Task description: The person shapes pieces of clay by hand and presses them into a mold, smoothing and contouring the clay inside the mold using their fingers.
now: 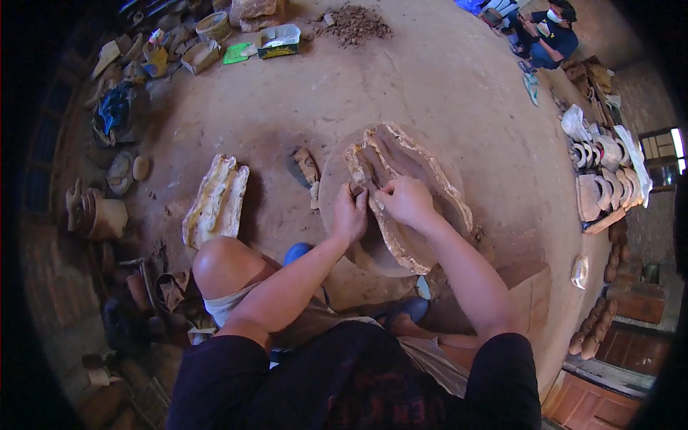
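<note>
A long, rough-edged mold (450, 188), pale along its rim and lined with brown clay-like material, lies on a round board (333, 175) in front of me. My left hand (350, 217) is closed at the mold's left wall, fingertips bent together against the rim. Just to its right, my right hand (405, 202) pinches thumb and fingers together over the same wall. Whatever sits between the fingers of either hand is too small or hidden to name. To the left, a second pale mold piece (215, 201) with ridges along its length rests on the floor.
A cloth-wrapped tool (307, 168) lies between mold and second piece. A pile of soil (356, 25) and an open box (279, 41) stand far ahead. Stacked curved clay pieces (605, 186) line the right side. A masked person (548, 36) crouches at the far right.
</note>
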### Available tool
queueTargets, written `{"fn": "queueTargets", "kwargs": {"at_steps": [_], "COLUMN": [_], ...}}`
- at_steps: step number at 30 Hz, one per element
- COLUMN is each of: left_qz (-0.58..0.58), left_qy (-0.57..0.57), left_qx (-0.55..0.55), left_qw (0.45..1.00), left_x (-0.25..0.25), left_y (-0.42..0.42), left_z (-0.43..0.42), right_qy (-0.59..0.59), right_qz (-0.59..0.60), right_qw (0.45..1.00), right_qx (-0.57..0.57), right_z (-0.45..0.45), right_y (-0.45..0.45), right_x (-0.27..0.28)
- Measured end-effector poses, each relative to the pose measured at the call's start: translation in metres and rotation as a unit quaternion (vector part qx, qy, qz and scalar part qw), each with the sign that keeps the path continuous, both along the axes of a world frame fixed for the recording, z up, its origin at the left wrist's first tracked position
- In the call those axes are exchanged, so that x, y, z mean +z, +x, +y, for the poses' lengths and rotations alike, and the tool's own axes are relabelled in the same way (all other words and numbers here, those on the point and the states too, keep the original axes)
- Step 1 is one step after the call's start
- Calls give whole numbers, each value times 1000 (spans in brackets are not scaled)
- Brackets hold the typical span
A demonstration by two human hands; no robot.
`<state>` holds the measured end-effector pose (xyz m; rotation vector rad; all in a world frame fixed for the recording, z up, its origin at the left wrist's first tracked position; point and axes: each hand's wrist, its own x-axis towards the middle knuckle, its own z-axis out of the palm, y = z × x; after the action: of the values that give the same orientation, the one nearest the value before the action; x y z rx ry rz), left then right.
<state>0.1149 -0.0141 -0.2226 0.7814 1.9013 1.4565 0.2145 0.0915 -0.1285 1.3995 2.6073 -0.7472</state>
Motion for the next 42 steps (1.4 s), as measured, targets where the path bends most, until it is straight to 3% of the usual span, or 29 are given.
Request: {"fn": "queueTargets", "kwargs": {"at_steps": [2,5,8,11,17,21,24,27,31,33,39,42], "left_qz": [-4,-11,23,80,71,52,67,41,100,48,14,51], "left_qy": [18,60,22,-7,11,0,-5,10,44,71,95,98], "left_qx": [0,12,13,-4,-4,-21,-29,-3,33,15,6,10], "left_qw": [1000,998,999,997,997,998,997,999,994,996,995,994], "left_x": [-12,-20,-13,-4,-20,-6,-23,-21,-28,-32,-21,-29], "left_y": [0,-1,-7,-12,-16,-20,-25,-18,7,5,6,5], "left_z": [3,9,6,9,17,16,21,10,-4,-1,1,4], "right_qy": [20,-129,-132,-7,-123,-57,-48,106,8,-24,-19,-9], "right_qz": [20,10,55,127,194,146,88,77,-78,-167,-12,4], "right_qw": [1000,987,978,980,940,966,985,991,989,973,999,1000], "right_qx": [-10,-100,-153,-155,-251,-207,-141,1,128,157,26,-27], "right_z": [-4,5,-9,-34,-41,-72,-44,3,35,40,-11,-41], "right_y": [6,1,12,22,33,37,34,13,-17,-25,4,6], "right_x": [-4,8,-2,-17,-28,-18,-9,-14,-10,-20,-16,-11]}}
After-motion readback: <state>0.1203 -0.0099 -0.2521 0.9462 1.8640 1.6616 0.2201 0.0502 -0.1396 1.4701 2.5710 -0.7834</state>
